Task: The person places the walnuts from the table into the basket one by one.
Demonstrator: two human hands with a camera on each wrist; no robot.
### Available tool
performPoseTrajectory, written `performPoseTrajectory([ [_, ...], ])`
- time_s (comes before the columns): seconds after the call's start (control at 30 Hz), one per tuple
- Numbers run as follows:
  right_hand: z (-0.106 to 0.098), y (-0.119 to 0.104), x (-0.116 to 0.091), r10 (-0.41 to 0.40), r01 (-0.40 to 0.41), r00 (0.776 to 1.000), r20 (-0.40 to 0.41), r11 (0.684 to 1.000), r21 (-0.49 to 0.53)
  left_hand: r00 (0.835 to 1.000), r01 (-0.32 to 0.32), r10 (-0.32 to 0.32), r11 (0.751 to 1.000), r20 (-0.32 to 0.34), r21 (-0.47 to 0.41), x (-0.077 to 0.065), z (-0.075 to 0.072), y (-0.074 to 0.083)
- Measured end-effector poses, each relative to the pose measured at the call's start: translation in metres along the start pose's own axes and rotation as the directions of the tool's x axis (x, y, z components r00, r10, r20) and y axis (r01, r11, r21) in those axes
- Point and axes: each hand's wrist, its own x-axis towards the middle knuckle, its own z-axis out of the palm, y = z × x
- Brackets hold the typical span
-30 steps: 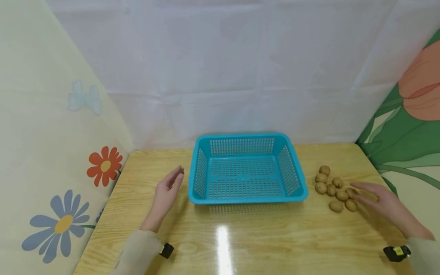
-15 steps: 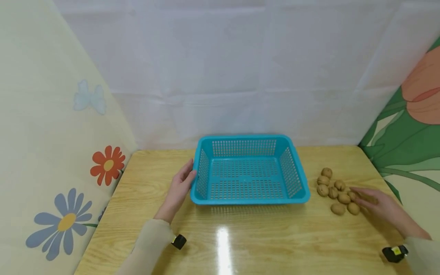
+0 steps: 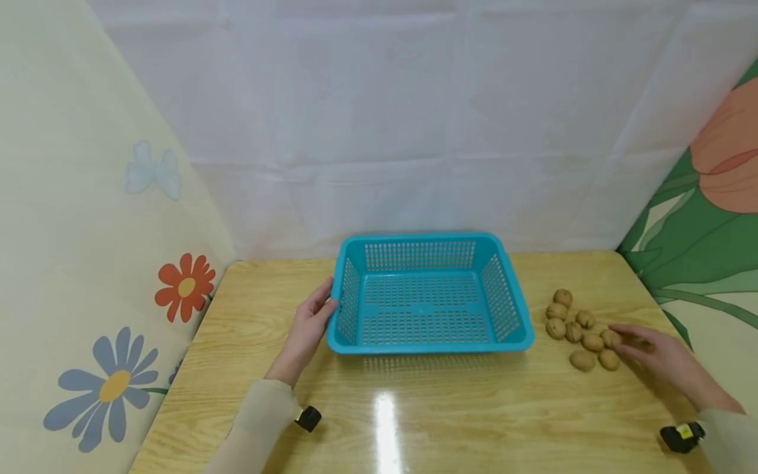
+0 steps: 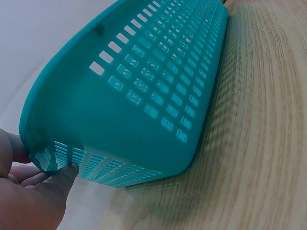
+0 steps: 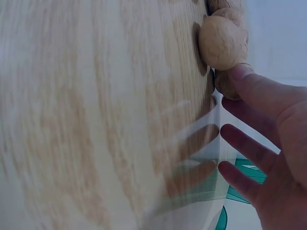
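A blue plastic basket (image 3: 420, 349) with slotted walls stands on the wooden table, nothing inside it. My left hand (image 3: 308, 329) grips the basket's left rim; in the left wrist view its thumb and fingers (image 4: 64, 179) close round the rim from both sides. To the right of the basket lie several brown walnuts (image 3: 592, 342) in a loose cluster. At the cluster's right side my right hand (image 3: 660, 352) pinches one walnut (image 5: 226, 86) between thumb and index finger. The other fingers of that hand are spread, their tips close to the tabletop.
The wooden table (image 3: 474, 415) ends at a white cloth backdrop (image 3: 414, 131) just behind the basket. Panels with painted flowers stand on the left and right. A small black device (image 3: 308, 419) is strapped at the left wrist, another device (image 3: 682, 437) at the right.
My left hand has moved right and taken hold of the basket's rim. My right thumb and index finger have closed on the rightmost walnut, which has shifted slightly to the right.
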Motion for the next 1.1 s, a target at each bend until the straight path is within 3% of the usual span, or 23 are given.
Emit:
performPoseTrajectory([
  [0.33, -0.006, -0.004, 0.000, -0.011, 0.017, 0.997, -0.083, 0.997, 0.075, 1.000, -0.009, 0.009, 1.000, -0.011, -0.003, 0.001, 0.000, -0.003],
  [0.57, -0.021, -0.034, 0.008, 0.007, -0.008, 1.000, 0.009, 0.997, 0.074, 1.000, 0.004, -0.004, 1.000, -0.012, -0.003, 0.001, -0.001, -0.003],
  [0.73, -0.029, -0.057, 0.020, -0.046, 0.043, 0.999, 0.023, 0.995, 0.091, 1.000, -0.005, 0.005, 1.000, -0.020, -0.015, 0.001, 0.000, -0.003],
  [1.1, -0.048, -0.118, 0.059, -0.098, 0.080, 0.988, 0.123, 0.987, 0.143, 0.999, -0.010, 0.009, 1.000, -0.031, -0.028, 0.001, 0.001, -0.005],
])
